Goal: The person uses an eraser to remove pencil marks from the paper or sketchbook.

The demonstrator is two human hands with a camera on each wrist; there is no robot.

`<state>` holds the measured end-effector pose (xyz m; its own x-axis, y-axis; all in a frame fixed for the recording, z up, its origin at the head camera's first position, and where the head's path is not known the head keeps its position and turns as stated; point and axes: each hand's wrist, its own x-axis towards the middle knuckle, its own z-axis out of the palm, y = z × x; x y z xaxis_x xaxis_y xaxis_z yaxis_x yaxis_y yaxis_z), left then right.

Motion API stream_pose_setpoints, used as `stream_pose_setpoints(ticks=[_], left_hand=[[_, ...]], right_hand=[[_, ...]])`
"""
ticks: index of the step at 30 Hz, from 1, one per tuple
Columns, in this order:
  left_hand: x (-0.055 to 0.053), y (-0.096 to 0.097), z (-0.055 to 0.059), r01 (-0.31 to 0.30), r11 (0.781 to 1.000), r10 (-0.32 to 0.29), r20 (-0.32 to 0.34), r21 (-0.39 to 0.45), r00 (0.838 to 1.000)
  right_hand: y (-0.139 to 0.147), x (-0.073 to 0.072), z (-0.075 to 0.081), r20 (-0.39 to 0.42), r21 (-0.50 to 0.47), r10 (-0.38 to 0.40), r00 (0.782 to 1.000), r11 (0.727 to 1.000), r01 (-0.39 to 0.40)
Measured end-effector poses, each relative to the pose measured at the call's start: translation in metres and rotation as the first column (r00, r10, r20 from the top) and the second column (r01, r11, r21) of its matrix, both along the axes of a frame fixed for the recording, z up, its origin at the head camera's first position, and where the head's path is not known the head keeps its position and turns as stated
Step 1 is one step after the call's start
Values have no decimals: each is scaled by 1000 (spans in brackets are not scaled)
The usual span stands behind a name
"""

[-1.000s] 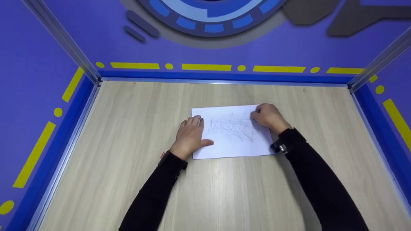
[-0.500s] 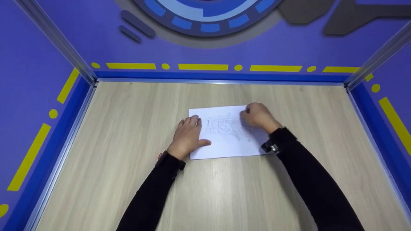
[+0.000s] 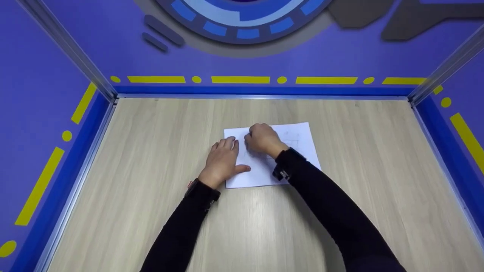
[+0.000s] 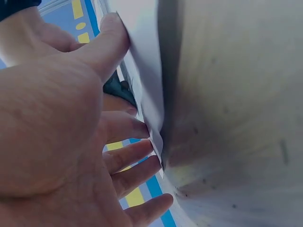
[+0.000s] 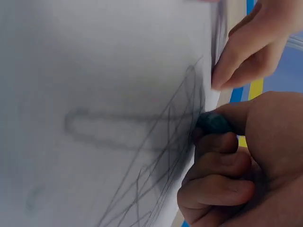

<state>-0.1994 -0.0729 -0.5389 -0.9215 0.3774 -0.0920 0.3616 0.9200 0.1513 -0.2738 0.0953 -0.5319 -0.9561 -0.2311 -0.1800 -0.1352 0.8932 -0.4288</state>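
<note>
A white sheet of paper (image 3: 257, 177) lies on the table with grey pencil scribbles (image 5: 161, 123) on it. My left hand (image 3: 220, 160) rests flat on the sheet's left edge, fingers spread and thumb out; the left wrist view shows the palm side. Over the upper middle of the sheet, my right hand (image 3: 263, 139) has its fingers curled and pinches a small dark teal eraser-like block (image 5: 217, 124). That block touches or nearly touches the marked paper; most of it is hidden by the fingers. The right hand and wrist cover part of the scribbles in the head view.
The pale wooden table (image 3: 162, 226) stretches around the paper. Blue-purple panels with yellow dashes stand at the back wall (image 3: 242, 64), the left side (image 3: 41, 124) and the right side. A metal rail (image 3: 261, 96) runs along the table's back edge.
My right hand has swept left across the paper, from its upper right corner to near my left hand, still pinching the block. The left hand and sheet have stayed in place.
</note>
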Motion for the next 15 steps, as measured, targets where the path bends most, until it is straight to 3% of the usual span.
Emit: stream_pose_setpoints(ticks=[15], left_hand=[[3, -1, 4, -13, 1000, 12, 39, 15, 999]], right_hand=[[89, -8, -6, -26, -92, -101, 995, 991, 99]])
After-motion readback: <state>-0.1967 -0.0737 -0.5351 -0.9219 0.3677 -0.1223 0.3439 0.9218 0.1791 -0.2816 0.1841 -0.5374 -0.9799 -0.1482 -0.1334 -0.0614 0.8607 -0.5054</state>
